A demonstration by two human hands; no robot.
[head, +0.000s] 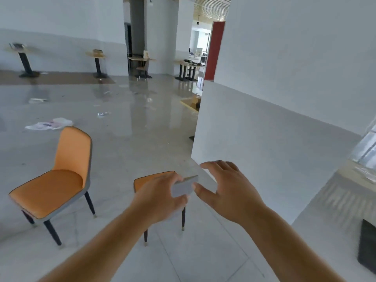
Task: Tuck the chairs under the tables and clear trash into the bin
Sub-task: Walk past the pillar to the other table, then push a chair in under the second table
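Left hand (160, 198) gripping chair back (184, 187), right hand (225, 188) spread

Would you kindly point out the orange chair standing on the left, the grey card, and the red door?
orange chair (47, 188): head view, on the seat cushion.
grey card (183, 189): head view, on its flat face.
red door (215, 51): head view, mid-panel.

Two orange chairs (55, 184) (148, 180) stand upright on the floor; white trash (49, 124) lies beyond.
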